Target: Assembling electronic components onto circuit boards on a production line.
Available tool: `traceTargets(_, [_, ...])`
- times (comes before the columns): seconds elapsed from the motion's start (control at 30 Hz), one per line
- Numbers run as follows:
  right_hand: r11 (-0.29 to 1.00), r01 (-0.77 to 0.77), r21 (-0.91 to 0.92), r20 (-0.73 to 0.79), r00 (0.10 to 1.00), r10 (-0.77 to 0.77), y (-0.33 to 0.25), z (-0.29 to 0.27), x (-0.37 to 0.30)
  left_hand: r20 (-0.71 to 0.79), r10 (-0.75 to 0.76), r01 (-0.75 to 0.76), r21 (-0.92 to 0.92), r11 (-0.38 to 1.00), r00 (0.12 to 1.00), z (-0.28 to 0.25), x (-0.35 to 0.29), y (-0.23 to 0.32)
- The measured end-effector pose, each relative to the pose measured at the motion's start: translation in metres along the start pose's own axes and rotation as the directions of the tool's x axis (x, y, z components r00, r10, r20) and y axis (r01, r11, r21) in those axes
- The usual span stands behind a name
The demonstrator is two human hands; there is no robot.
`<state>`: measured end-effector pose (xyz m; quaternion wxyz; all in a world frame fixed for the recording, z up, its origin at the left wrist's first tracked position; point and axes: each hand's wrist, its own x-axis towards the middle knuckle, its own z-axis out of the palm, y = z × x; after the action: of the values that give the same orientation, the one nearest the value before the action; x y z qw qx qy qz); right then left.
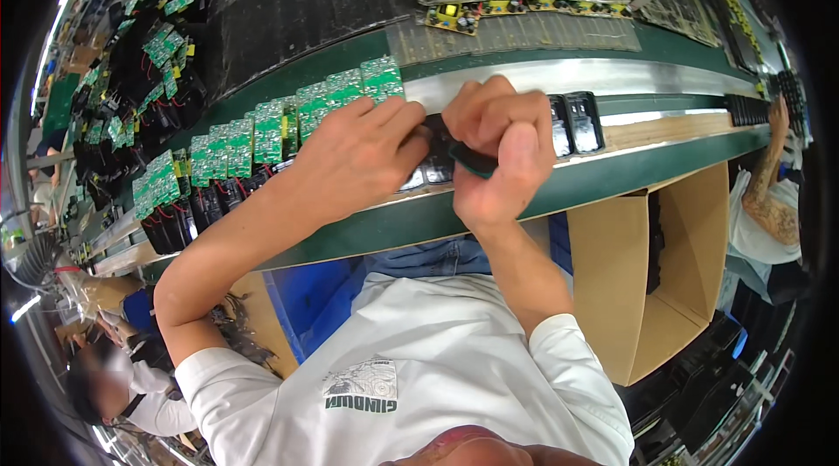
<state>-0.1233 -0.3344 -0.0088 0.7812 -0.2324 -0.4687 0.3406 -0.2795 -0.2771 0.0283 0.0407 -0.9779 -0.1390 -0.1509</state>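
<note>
My right hand (507,147) is closed around a black plastic piece (473,159) with a dark green edge, just above the row of cases on the bench. Beside it, my left hand (363,150) has its fingers curled down at the black plastic cases (437,167); its fingertips are partly hidden, and what they grip cannot be made out. Left of that hand stands a row of green circuit boards (266,130), with red wires running to black cases (210,204) below them. More open black cases (583,123) lie right of my right hand.
A green-edged bench (376,234) with a metal rail runs across. Boards and cases lie heaped (166,51) at far left. Yellow boards (454,19) lie beyond the rail. An open cardboard box (603,283) and a blue bin (323,304) stand below. Other people sit at both sides.
</note>
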Motion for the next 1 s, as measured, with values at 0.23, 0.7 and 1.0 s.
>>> traceTargets(0.23, [0.998,0.003,0.068,-0.171,0.985,0.009,-0.017,-0.006,-0.018,0.046,-0.215,0.216,-0.021,0.976,0.976,-0.010,0.001,0.018])
traceTargets(0.7, [1.000,0.008,0.023,-0.161,0.987,-0.004,-0.023,-0.010,-0.026,-0.151,-0.302,0.292,-0.088,0.952,0.941,0.011,0.013,0.019])
traceTargets(1.0, [1.000,-0.008,0.003,-0.159,0.987,0.008,-0.024,-0.012,-0.026,0.005,-0.370,0.370,-0.036,0.928,0.929,0.003,0.020,0.022])
